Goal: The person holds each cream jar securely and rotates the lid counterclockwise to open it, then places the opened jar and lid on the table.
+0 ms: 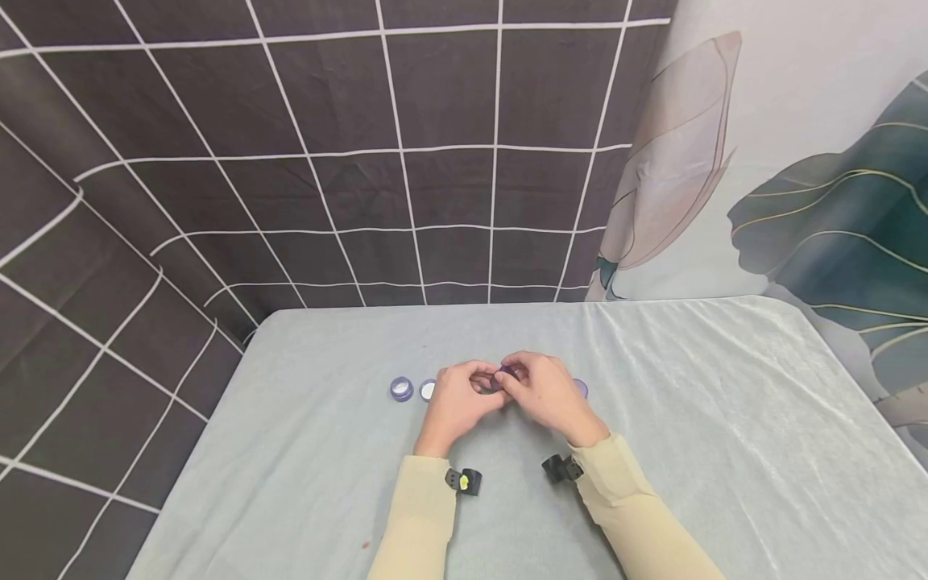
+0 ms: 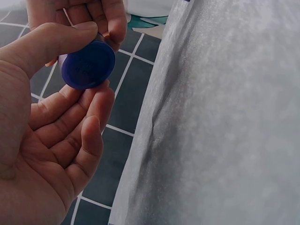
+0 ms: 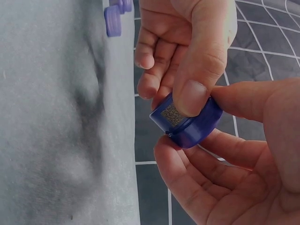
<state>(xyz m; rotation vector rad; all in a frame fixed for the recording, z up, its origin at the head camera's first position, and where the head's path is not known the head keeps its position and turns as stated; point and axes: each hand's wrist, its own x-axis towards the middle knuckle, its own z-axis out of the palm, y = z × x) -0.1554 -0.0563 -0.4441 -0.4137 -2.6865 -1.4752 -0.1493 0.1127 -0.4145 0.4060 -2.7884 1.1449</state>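
The small round blue-purple plastic container (image 3: 196, 131) is located between the left hand (image 1: 458, 398) and the right hand (image 1: 548, 395), over the table (image 1: 290, 483), which is covered in pale grey-blue cloth. Drop risk: the probable cause is a fingertip grip on a smooth, curved wall; unequal thumb pressure could roll the container out. Spill risk: a speckled gold-brown patch (image 3: 172, 115) shows at one side of the container; if this is loose content, which cannot be confirmed, an abrupt opening could scatter it. Collision risk: a round purple jar with a white top (image 1: 402, 389), a partly hidden white-topped disc (image 1: 427, 390) and a partly hidden purple round piece (image 1: 582, 387) lie near the hands and could be knocked by a careless sideways movement. Pose: both forearms, in beige sleeves (image 1: 416, 524), reach forward and converge. The left hand is clamped on the container, thumb at its rim. The right hand is clamped on it too, pinching between thumb and fingers.
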